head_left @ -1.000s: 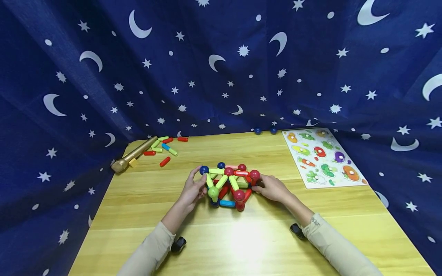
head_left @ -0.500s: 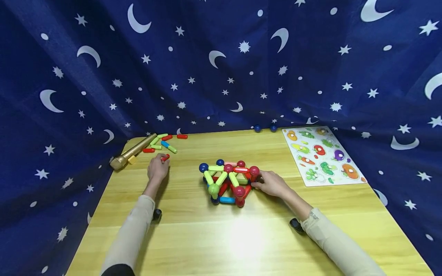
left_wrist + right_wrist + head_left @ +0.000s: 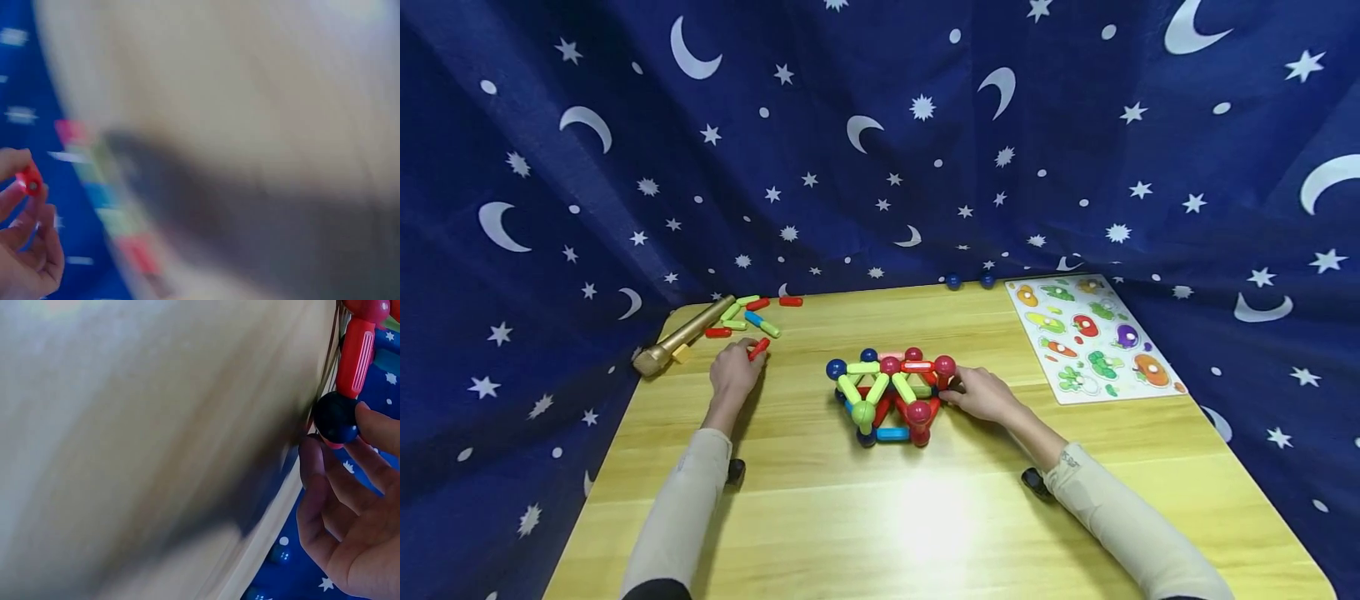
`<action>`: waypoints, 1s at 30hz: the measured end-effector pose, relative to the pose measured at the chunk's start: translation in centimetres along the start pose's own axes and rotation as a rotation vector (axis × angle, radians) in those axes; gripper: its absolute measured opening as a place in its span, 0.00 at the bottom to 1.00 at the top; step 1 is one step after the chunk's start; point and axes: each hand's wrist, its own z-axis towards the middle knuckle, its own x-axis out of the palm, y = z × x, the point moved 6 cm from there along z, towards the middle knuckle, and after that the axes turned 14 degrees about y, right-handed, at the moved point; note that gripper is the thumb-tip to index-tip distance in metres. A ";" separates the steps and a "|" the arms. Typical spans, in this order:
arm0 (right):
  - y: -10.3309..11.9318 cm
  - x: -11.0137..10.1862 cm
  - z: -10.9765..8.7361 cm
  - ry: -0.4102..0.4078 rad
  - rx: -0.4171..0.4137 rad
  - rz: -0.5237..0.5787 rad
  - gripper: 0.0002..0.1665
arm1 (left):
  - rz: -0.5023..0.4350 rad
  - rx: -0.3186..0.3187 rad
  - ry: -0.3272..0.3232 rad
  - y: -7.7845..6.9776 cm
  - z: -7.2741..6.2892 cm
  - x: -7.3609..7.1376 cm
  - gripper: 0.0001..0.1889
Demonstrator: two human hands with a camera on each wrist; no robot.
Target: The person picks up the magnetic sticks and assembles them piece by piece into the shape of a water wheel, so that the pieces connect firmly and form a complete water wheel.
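Note:
A structure of magnetic sticks and balls (image 3: pixel 892 434) stands on the wooden table in the head view, with red, green and blue sticks between coloured balls. My right hand (image 3: pixel 985 393) is at its right side. In the right wrist view, the thumb and fingers of that hand pinch a dark blue ball (image 3: pixel 337 417), which has a red stick (image 3: pixel 356 357) attached. Away to the left, my left hand (image 3: pixel 733 372) pinches a red magnetic stick (image 3: pixel 759 349) between thumb and fingers. One end of this stick (image 3: pixel 31 183) shows in the left wrist view.
Several loose red, green and blue sticks (image 3: pixel 735 325) lie at the back left. Beside them are a gold toy microphone (image 3: pixel 685 333) and a small yellow block (image 3: pixel 681 354). Two blue balls (image 3: pixel 952 282) sit at the back edge. A vegetable puzzle board (image 3: pixel 1093 342) lies at right.
My left hand has left the structure's left side, moved left and taken hold of a red stick. It then draws back slightly with the stick. The right hand stays at the structure.

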 end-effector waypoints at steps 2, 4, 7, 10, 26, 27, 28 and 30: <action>0.0 -0.1 0.1 0.006 0.000 -0.005 0.15 | -0.068 0.094 -0.106 -3.0 -2.2 -1.8 0.16; -0.1 -0.3 0.1 0.009 0.006 -0.010 0.15 | -0.097 0.251 -0.193 -6.9 -5.0 -3.6 0.15; -0.1 -0.4 0.0 0.003 0.020 -0.014 0.17 | -0.048 0.507 -0.209 -13.1 -9.6 -5.0 0.13; -0.2 -0.2 -0.1 0.000 0.034 -0.008 0.18 | 0.074 0.673 -0.158 -17.3 -13.3 -4.3 0.13; 0.0 0.5 -0.4 -0.007 0.042 0.019 0.17 | 0.307 0.717 -0.087 -20.8 -15.4 1.2 0.11; 0.0 0.4 -0.4 -0.007 0.043 0.018 0.17 | 0.298 0.718 -0.091 -20.8 -15.4 1.4 0.11; 0.0 0.4 -0.4 -0.007 0.043 0.013 0.17 | 0.284 0.722 -0.093 -20.9 -15.3 1.4 0.11; 0.1 0.4 -0.4 -0.006 0.040 0.007 0.17 | 0.258 0.730 -0.094 -21.1 -15.2 1.6 0.11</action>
